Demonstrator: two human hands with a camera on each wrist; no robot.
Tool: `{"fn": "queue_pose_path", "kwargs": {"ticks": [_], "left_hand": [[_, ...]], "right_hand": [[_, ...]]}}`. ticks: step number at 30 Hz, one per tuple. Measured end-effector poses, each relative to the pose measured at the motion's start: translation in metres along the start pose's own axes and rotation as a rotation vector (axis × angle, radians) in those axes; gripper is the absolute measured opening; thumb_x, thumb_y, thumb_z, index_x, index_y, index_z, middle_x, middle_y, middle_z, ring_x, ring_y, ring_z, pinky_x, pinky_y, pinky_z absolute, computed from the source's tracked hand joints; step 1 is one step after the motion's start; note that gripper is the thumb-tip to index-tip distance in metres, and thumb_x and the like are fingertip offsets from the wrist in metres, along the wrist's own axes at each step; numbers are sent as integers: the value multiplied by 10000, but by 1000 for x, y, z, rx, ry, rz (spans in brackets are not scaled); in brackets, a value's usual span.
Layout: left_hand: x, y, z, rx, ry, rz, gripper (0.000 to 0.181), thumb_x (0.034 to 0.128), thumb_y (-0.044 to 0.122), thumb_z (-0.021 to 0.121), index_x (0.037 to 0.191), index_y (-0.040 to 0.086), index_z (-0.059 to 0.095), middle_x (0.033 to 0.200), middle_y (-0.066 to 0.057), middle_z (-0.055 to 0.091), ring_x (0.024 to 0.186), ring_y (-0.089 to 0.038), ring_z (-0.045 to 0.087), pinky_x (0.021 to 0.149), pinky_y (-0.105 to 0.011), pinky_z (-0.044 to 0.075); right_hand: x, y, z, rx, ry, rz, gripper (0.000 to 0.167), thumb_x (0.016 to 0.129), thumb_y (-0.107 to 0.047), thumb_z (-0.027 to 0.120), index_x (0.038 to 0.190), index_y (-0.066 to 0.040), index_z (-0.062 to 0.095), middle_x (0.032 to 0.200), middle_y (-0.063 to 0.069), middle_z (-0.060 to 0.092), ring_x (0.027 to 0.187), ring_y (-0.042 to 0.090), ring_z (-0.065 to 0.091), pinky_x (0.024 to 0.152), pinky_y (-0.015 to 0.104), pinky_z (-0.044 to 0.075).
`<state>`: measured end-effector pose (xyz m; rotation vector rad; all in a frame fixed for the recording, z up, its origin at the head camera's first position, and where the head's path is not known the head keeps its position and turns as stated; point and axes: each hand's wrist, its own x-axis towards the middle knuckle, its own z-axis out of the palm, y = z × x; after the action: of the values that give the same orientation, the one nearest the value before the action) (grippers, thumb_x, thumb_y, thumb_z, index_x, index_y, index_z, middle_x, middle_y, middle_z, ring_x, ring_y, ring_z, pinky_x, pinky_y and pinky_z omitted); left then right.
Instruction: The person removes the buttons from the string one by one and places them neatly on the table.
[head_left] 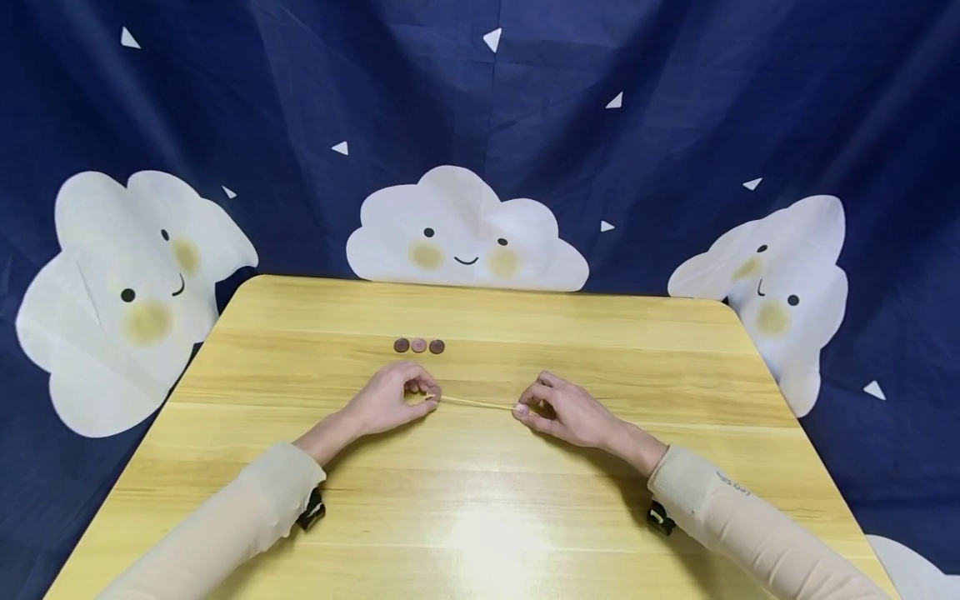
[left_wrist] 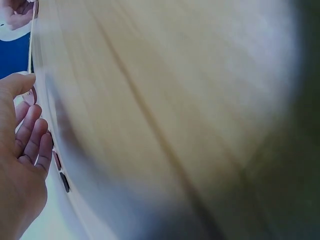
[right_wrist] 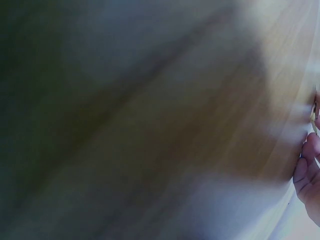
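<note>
A thin yellow cord (head_left: pixel 476 403) stretches between the two hands just over the wooden table. The left hand (head_left: pixel 392 400) pinches a small reddish disc (head_left: pixel 434 392) at the cord's left end; the left wrist view also shows this disc (left_wrist: pixel 33 96) between thumb and fingers of the left hand (left_wrist: pixel 22 155). At the other end, the right hand (head_left: pixel 570 410) pinches a pinkish disc (head_left: pixel 521 411) between thumb and forefinger. Only the edge of the right hand (right_wrist: pixel 311 172) shows in the right wrist view.
Three small round discs, two dark ones (head_left: pixel 401 345) (head_left: pixel 437 347) and a pinker one (head_left: pixel 418 345) between them, lie in a row beyond the left hand. The wooden table (head_left: pixel 600 500) ends at a dark blue curtain (head_left: pixel 300 100) with white clouds.
</note>
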<state>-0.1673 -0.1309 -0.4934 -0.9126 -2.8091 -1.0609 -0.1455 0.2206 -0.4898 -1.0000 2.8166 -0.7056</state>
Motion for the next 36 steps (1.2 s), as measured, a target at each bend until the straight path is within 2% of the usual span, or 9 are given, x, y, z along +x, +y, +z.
{"fn": "queue_pose_path", "kwargs": {"ticks": [11, 19, 26, 32, 36], "left_hand": [[-3, -6, -7, -4, 37, -28, 218, 851, 212, 873, 1032, 171, 759, 931, 63, 716, 869, -92, 631, 804, -252, 560], [-5, -5, -10, -7, 29, -61, 204, 869, 227, 858, 1038, 175, 757, 943, 55, 718, 869, -97, 624, 803, -259, 556], [-6, -4, -9, -7, 49, -44, 203, 858, 215, 868, 1022, 164, 760, 919, 52, 713, 851, -88, 617, 787, -253, 549], [-7, -4, -6, -23, 53, -40, 201, 852, 207, 875, 1008, 168, 755, 911, 34, 701, 857, -109, 622, 786, -264, 551], [-7, -5, -5, -28, 62, -35, 204, 848, 196, 877, 1004, 160, 751, 907, 29, 695, 853, -119, 625, 782, -261, 547]], "right_hand": [[0, 0, -1, 8, -12, 9, 171, 1043, -418, 655, 1120, -293, 743, 1003, -90, 617, 806, 75, 507, 707, 218, 437], [-1, 1, 0, 6, 3, -6, 154, 1034, -398, 674, 1108, -283, 745, 1006, -95, 615, 803, 64, 517, 708, 211, 454], [1, 0, 0, -2, -7, 7, 159, 1029, -415, 678, 1100, -287, 741, 986, -103, 598, 796, 59, 514, 697, 211, 453], [4, -4, -3, 0, -18, 40, 264, 1013, -472, 684, 1154, -256, 745, 1053, -96, 639, 855, 66, 557, 771, 233, 503], [10, -11, -4, -26, 7, -7, 270, 1008, -395, 711, 1182, -190, 739, 1053, -48, 667, 856, 82, 566, 767, 245, 503]]}}
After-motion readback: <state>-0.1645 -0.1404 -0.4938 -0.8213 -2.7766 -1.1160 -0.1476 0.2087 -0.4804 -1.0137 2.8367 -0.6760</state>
